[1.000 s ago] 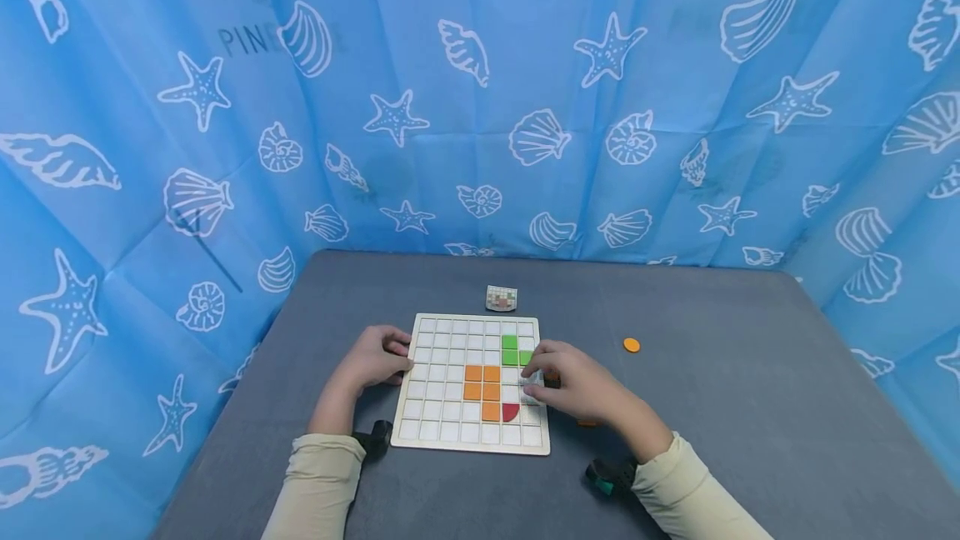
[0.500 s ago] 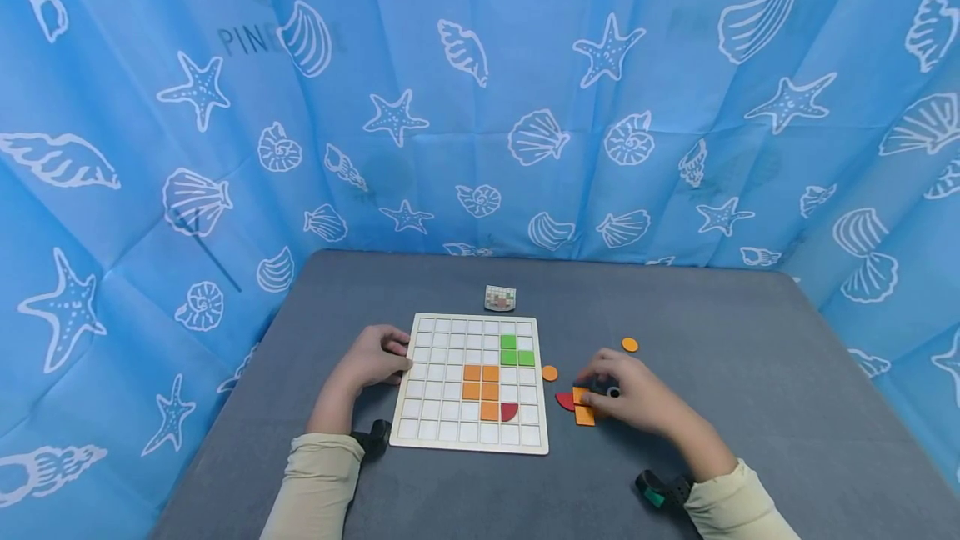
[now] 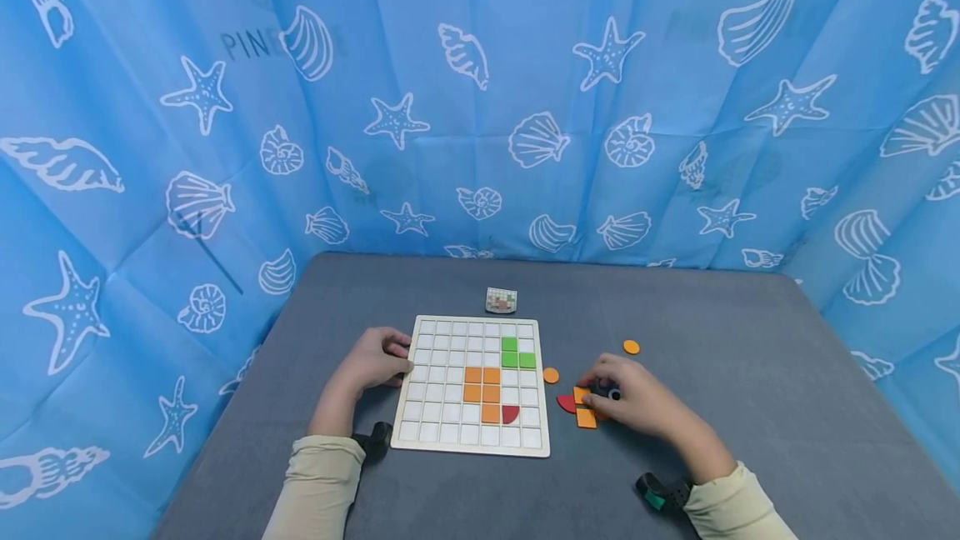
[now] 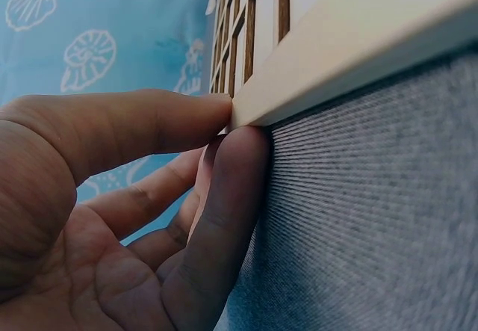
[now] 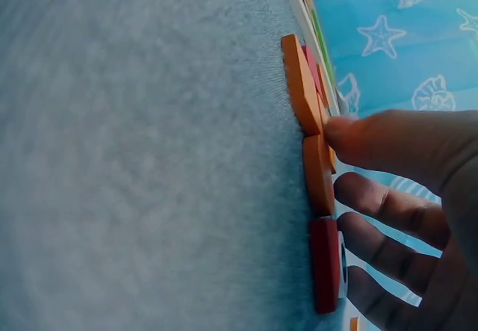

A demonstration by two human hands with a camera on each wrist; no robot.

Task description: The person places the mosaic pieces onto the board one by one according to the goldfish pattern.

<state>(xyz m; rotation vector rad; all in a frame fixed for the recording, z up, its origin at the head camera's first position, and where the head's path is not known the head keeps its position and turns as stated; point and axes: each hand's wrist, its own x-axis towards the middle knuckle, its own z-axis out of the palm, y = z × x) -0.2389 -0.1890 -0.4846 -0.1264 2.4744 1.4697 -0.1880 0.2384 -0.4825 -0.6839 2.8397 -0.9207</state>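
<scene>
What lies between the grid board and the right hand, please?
In the head view, an orange disc, a red piece and two orange squares lie between the board and the hand.

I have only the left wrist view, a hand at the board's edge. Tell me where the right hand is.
Observer: The head view shows the right hand off to the right of the board, its fingers at a loose orange square; whether they pinch it, I cannot tell.
Operator: List the coloured pieces set on the board.
Observer: Five orange squares, three green squares and one red quarter-circle.
Operator: Report what lies past the board's far edge.
Observer: A small printed card on the grey table.
</scene>
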